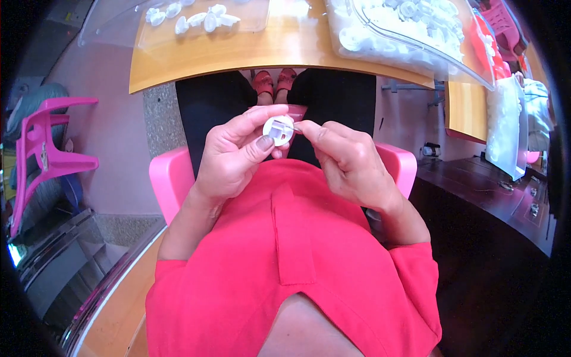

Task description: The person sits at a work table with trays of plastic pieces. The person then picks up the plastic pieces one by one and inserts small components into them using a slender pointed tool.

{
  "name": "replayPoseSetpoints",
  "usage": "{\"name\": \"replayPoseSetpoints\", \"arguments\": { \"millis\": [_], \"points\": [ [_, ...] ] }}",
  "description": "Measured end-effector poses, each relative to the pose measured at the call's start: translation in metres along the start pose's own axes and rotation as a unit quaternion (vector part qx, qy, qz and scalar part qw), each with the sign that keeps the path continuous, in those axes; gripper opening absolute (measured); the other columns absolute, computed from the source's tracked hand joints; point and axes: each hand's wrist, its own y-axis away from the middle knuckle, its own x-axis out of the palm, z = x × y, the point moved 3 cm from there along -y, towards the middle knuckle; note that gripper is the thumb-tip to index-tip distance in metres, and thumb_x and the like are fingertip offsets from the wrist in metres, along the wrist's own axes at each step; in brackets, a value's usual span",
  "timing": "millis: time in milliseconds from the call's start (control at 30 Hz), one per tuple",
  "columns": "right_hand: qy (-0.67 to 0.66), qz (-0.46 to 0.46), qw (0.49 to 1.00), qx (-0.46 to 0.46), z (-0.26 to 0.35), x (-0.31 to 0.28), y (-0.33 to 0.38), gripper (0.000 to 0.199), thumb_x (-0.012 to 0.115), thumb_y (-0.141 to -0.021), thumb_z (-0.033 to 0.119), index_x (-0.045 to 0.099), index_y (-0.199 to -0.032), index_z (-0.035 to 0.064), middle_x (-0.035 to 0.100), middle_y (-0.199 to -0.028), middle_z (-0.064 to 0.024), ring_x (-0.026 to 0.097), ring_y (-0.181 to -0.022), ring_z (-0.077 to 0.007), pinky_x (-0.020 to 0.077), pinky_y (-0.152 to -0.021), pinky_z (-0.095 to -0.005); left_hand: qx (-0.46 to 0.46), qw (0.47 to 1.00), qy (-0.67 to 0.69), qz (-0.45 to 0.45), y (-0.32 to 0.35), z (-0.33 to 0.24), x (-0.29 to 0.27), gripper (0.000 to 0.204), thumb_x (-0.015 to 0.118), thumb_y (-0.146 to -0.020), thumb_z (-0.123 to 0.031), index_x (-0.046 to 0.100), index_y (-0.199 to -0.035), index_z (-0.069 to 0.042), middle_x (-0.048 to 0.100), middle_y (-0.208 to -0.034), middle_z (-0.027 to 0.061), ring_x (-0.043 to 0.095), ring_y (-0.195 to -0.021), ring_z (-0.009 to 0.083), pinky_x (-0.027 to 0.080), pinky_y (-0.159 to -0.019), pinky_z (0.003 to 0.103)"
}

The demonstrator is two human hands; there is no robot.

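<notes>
White disc (275, 126): left fingers (262, 144) grip it, right fingers (311, 130) closed at its edge.
Clear box (443, 64): I see many white pieces (410, 11).

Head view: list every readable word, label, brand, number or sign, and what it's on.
No readable text anywhere.
White round part in the left hand: no lettering visible.
White parts in the clear tray: too small to tell.
Red shirt: no print visible.

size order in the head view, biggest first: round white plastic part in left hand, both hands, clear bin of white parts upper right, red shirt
1. Red shirt
2. Clear bin, cut off by the frame
3. Left hand and right hand: too alike to rank
4. Round white plastic part
</notes>
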Motion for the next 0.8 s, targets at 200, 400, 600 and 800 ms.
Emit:
{"name": "replayPoseSetpoints", "arguments": {
  "millis": [200,400,600,800],
  "points": [
    [0.172,-0.033,0.984,-0.026,0.0071,-0.0036,0.0032,0.048,0.056,-0.071,-0.013,0.059,-0.117,0.0016,0.053,-0.070,-0.0119,0.055,-0.058,-0.0252,0.0441,-0.050,-0.0357,-0.011,0.997,0.067,-0.033,-0.0052,0.0004,0.0019,0.037,0.054,-0.091,0.000,0.048,-0.128,0.004,0.061,-0.104,0.0106,0.057,-0.088,0.0145,0.049,-0.078,0.027],
    [0.205,-0.026,0.978,-0.006,0.0079,-0.0003,0.0054,0.048,0.058,-0.071,-0.011,0.058,-0.117,0.0021,0.050,-0.067,-0.0107,0.054,-0.057,-0.0252,0.0448,-0.050,-0.0366,-0.009,0.999,-0.020,-0.044,-0.0023,0.0052,0.0001,0.043,0.060,-0.089,-0.006,0.048,-0.128,0.005,0.060,-0.114,0.0151,0.060,-0.089,0.0171,0.050,-0.078,0.027],
    [0.152,-0.012,0.988,-0.008,0.0060,-0.0001,0.0065,0.048,0.057,-0.070,-0.011,0.058,-0.116,0.0012,0.049,-0.067,-0.0110,0.053,-0.057,-0.0258,0.0435,-0.049,-0.0371,-0.004,0.997,-0.062,-0.037,-0.0008,0.0062,-0.0006,0.041,0.061,-0.088,-0.006,0.050,-0.126,0.004,0.061,-0.114,0.0139,0.061,-0.091,0.0169,0.050,-0.079,0.028],
    [0.173,0.021,0.985,0.002,0.0090,-0.0026,0.0093,0.043,0.059,-0.070,-0.001,0.058,-0.113,-0.0018,0.054,-0.071,-0.0121,0.060,-0.065,-0.0271,0.0492,-0.056,-0.0381,-0.008,0.998,-0.053,-0.025,-0.0016,0.0076,0.0055,0.036,0.056,-0.090,0.002,0.052,-0.125,0.003,0.057,-0.111,0.0090,0.060,-0.091,0.0134,0.051,-0.079,0.024]
  ]
}}
